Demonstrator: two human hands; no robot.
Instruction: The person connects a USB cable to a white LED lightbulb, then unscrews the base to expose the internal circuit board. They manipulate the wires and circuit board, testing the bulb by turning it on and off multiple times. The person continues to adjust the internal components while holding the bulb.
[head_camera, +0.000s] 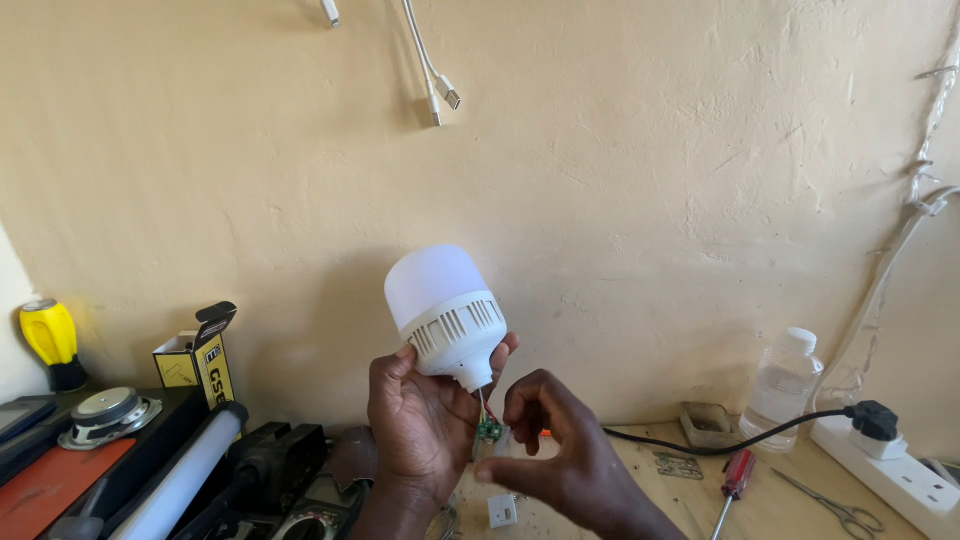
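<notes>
The left hand (420, 425) is wrapped around the base of a large white plastic LED bulb with a frosted dome and slotted collar (446, 312), holding it upright in the air above the near middle of the wooden table (780, 505), in front of the cream plaster wall (650, 180). Its fingers are clenched on the bulb's lower body. Thin wires run down from the bulb's neck to a small green circuit board (489, 429) that dangles beside the palm. The right hand (565, 455) sits just right of the board, fingers curled and pinched close to the wires; whether they actually grip a wire I cannot tell.

The likeliest trouble is those thin leads: the board hangs by them, so a tug or twist from the right hand could snap a wire or tear a solder joint. The bulb is held only at its narrow end, so a slackened grip could tip it onto the table. Below lie a small white square part (502, 510), a red-handled screwdriver (735, 480) and steel scissors (835, 508) to the right. A black plug (872, 420) sits in the white power strip (900, 475) at far right, so bare wire ends straying there would be a hazard.
</notes>
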